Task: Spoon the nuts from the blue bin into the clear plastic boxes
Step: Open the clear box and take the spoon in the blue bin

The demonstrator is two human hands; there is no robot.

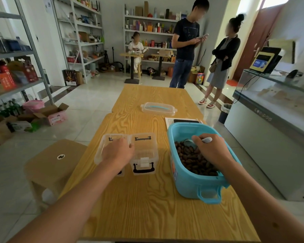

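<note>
A blue bin of dark brown nuts stands at the right of the wooden table. My right hand is inside the bin, closed on a spoon whose pale blue bowl rests among the nuts. Two clear plastic boxes stand side by side at the left: the left box and the right box, both lidless and with nothing visible inside. My left hand lies over the left box, fingers curled on the rim where the two boxes meet.
A clear lid with a blue handle lies further back on the table. A paper sheet and a dark phone sit behind the bin. A wooden stool stands at the left. Two people stand beyond the table; another sits by the shelves.
</note>
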